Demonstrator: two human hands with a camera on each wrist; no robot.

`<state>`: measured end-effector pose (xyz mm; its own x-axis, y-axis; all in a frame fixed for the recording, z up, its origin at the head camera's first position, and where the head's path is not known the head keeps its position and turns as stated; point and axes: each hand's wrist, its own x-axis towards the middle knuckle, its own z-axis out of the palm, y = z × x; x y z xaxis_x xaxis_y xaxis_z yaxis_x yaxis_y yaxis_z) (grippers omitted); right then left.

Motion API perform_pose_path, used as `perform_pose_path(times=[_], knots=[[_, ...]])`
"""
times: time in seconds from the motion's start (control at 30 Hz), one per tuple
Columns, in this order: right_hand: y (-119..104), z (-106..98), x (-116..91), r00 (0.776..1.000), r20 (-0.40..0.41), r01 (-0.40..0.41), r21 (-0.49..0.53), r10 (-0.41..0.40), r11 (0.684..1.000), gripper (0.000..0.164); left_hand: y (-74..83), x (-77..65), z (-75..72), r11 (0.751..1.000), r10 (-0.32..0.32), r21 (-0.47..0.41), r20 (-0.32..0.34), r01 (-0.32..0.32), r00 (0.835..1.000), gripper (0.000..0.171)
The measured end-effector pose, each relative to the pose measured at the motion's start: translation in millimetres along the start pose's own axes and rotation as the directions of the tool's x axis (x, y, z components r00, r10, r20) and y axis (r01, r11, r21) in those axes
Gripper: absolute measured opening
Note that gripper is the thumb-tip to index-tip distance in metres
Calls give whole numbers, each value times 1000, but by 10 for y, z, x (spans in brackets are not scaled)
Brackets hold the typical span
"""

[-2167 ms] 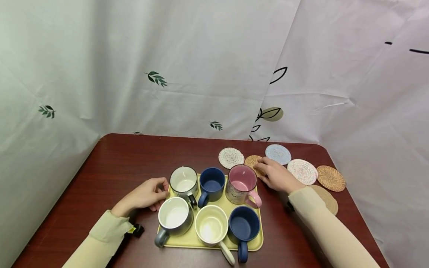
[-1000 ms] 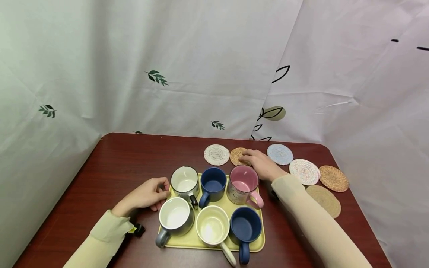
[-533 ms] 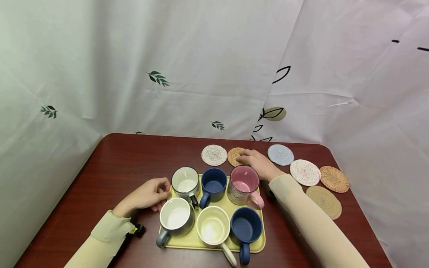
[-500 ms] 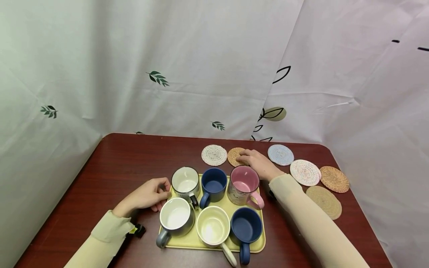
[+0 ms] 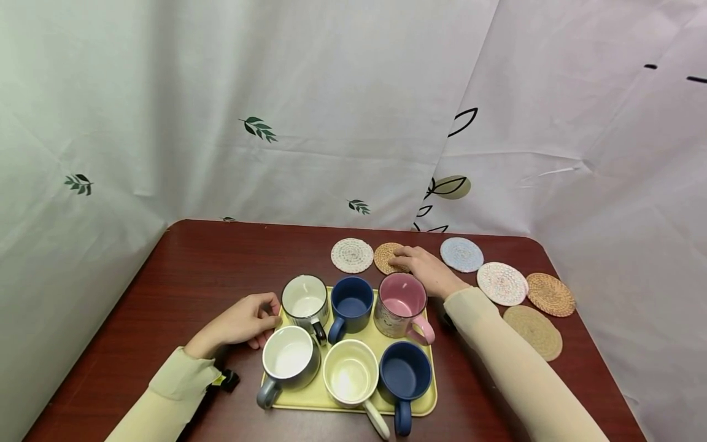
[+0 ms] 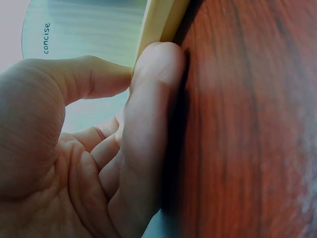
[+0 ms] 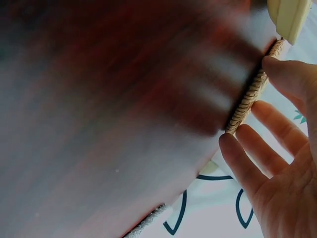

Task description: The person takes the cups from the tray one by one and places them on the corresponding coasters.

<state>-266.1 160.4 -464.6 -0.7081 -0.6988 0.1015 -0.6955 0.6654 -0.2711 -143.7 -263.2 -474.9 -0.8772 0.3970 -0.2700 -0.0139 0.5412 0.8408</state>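
Note:
In the head view, my right hand [image 5: 428, 270] reaches past the pink mug [image 5: 393, 322] to a small tan woven coaster [image 5: 383, 258]. The right wrist view shows the thumb and fingertips gripping along that coaster's rim [image 7: 250, 94]. A whitish speckled coaster [image 5: 352, 255] lies just left of it. My left hand [image 5: 243, 319] is at the left side of a yellow tray [image 5: 425, 402]. Thumb and index finger pinch the tray's edge [image 6: 161, 22] in the left wrist view. Several mugs stand on the tray, among them a white-and-black one [image 5: 304, 299] nearest that hand.
On the right lie a light blue coaster [image 5: 461, 255], a pinkish-white coaster [image 5: 502, 283], an orange-brown one [image 5: 550, 294] and a beige one [image 5: 533, 331]. Mug handles [image 5: 377, 420] jut over the tray's front edge. A pale curtain [image 5: 331, 123] hangs behind the table [image 5: 221, 252].
My right hand has slid the tan coaster left and slightly away from me, and the whitish coaster has shifted left with it. Over the last half second little moves. The left hand stays put.

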Motion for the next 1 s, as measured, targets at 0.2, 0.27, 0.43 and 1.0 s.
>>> perform_pose_path(times=[0.2,0.27,0.43,1.0], knots=[[34,-22,-49,999,12,-39,7,39,999,40,0,1,-2,1000,0,-2,0,0,1000,13],[58,-35,-67,999,1,-49,-1,49,999,40,-1,2,-2,1000,0,-5,1,0,1000,13],[133,-85,-129,998,-44,-41,-28,40,999,41,-8,8,-4,1000,-3,-16,-1,2,1000,13],[454,-239,-414,971,-52,-237,-65,234,969,52,-3,7,-8,1000,-8,-8,-3,8,1000,15]])
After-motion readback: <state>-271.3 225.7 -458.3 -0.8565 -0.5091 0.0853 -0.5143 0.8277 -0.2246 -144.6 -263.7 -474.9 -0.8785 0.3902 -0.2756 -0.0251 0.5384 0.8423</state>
